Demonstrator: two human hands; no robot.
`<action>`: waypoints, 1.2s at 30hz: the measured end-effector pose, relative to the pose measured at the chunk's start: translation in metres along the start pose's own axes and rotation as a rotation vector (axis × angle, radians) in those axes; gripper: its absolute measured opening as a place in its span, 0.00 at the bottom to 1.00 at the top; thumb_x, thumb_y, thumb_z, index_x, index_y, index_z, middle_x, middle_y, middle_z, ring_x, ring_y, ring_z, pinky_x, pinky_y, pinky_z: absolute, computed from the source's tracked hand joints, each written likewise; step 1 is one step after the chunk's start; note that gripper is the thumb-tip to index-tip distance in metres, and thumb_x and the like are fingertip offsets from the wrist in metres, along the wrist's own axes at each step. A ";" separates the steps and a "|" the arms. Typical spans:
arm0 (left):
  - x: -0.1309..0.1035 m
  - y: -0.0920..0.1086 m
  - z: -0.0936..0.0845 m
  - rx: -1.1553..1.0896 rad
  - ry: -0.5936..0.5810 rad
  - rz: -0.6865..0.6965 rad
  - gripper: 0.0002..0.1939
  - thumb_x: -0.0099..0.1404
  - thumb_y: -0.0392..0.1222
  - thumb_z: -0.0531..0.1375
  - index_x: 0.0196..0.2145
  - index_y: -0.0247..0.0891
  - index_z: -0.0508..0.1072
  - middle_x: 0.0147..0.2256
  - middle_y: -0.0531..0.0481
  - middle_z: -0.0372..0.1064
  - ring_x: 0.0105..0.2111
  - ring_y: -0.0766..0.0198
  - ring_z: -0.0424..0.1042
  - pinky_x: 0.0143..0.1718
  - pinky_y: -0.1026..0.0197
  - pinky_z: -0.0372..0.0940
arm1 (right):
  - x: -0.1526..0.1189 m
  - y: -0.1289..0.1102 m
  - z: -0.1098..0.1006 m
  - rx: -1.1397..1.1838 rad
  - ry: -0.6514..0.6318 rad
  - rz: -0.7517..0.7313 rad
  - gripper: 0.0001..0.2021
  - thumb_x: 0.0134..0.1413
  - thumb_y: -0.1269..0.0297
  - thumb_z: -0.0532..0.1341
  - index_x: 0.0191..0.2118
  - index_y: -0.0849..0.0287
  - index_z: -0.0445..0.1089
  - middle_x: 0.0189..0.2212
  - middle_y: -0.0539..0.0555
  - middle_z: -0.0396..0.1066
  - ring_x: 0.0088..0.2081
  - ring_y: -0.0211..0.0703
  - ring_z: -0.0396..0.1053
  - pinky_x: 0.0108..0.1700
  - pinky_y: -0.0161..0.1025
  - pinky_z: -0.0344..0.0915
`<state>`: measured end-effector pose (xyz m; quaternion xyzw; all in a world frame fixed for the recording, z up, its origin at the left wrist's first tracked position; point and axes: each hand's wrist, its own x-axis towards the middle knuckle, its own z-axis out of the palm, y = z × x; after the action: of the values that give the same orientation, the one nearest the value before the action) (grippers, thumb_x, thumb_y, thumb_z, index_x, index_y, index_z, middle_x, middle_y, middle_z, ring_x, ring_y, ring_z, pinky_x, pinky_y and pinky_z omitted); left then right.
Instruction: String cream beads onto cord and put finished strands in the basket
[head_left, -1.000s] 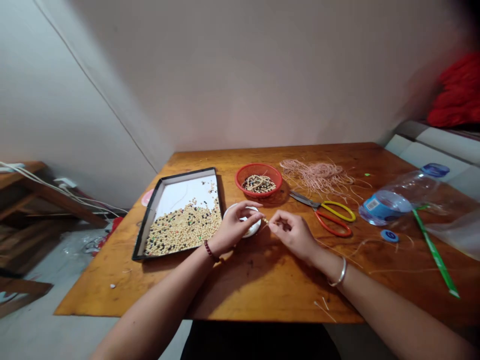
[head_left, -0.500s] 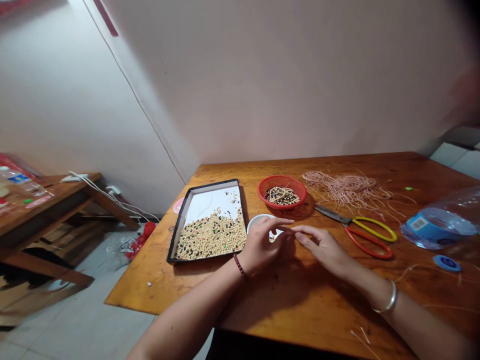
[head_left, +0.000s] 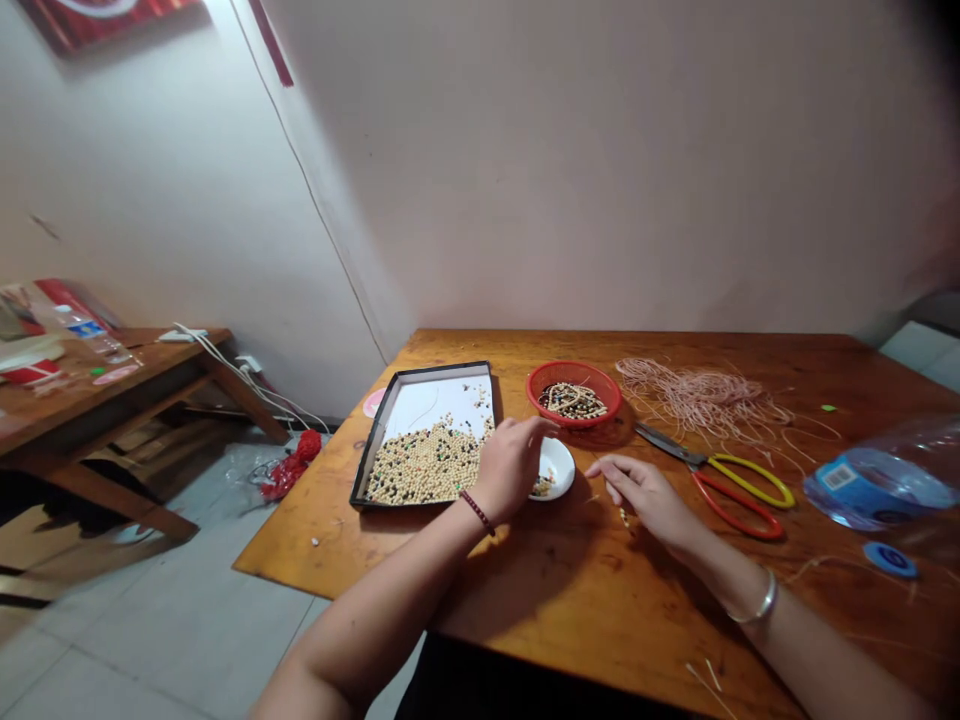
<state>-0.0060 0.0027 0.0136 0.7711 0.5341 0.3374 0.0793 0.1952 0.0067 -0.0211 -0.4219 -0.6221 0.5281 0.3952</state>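
Observation:
My right hand (head_left: 639,492) is closed in a pinch on a beaded string (head_left: 624,517); a few pale beads hang below its fingers. My left hand (head_left: 514,465) is between the bead tray and the white bowl, its fingers bent and pointing right. What it pinches, if anything, is hidden. Behind its fingers, the small white bowl (head_left: 564,462) holds a few dark and yellowish beads (head_left: 544,484). At the left lies a black-edged tray (head_left: 358,482) with many cream, black and green beads (head_left: 427,465), its near right corner covered by my left hand.
A red plastic basket (head_left: 538,400) with strung beads stands behind the bowl. Scissors (head_left: 697,460) with yellow and red handles lie right of it, below a tangle of pink cord (head_left: 690,395). A clear plastic bottle (head_left: 855,490) and blue disc (head_left: 890,559) are farther right.
My hands, close together before, have moved apart: the left back toward the tray, the right slightly nearer me. The bowl and hanging beads now show more. The view has shifted a little.

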 end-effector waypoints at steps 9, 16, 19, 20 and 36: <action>0.006 -0.013 -0.015 0.408 -0.548 0.168 0.18 0.59 0.44 0.63 0.46 0.38 0.72 0.45 0.43 0.71 0.42 0.56 0.72 0.43 0.59 0.65 | 0.001 0.001 -0.007 0.344 0.027 0.219 0.20 0.44 0.47 0.66 0.34 0.61 0.75 0.18 0.45 0.54 0.17 0.26 0.42 0.19 0.30 0.37; 0.016 -0.015 -0.015 0.447 -0.658 0.207 0.15 0.58 0.42 0.63 0.44 0.39 0.74 0.41 0.43 0.73 0.38 0.54 0.74 0.36 0.60 0.67 | -0.001 0.001 -0.007 0.518 0.005 0.271 0.18 0.40 0.50 0.70 0.33 0.59 0.74 0.25 0.46 0.59 0.17 0.22 0.40 0.18 0.28 0.37; 0.020 -0.016 -0.011 0.450 -0.674 0.217 0.13 0.59 0.36 0.60 0.43 0.38 0.75 0.39 0.42 0.73 0.36 0.54 0.75 0.34 0.60 0.66 | 0.000 0.000 -0.006 0.565 -0.027 0.286 0.17 0.40 0.51 0.70 0.32 0.59 0.74 0.26 0.46 0.59 0.17 0.21 0.40 0.18 0.28 0.37; 0.021 -0.016 -0.009 0.447 -0.681 0.221 0.13 0.59 0.36 0.59 0.43 0.38 0.75 0.39 0.41 0.73 0.36 0.54 0.75 0.34 0.60 0.66 | 0.000 0.000 -0.006 0.576 -0.029 0.287 0.17 0.40 0.51 0.70 0.32 0.59 0.74 0.26 0.46 0.59 0.17 0.21 0.40 0.17 0.28 0.36; 0.030 -0.019 -0.007 0.368 -0.648 0.126 0.15 0.58 0.43 0.63 0.44 0.44 0.76 0.37 0.48 0.76 0.36 0.60 0.74 0.36 0.65 0.64 | -0.007 -0.005 -0.011 0.652 -0.079 0.321 0.11 0.48 0.57 0.67 0.34 0.58 0.72 0.27 0.46 0.60 0.18 0.22 0.41 0.17 0.25 0.42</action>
<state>-0.0186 0.0352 0.0227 0.8706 0.4844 -0.0214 0.0832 0.2070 0.0035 -0.0154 -0.3452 -0.3617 0.7697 0.3969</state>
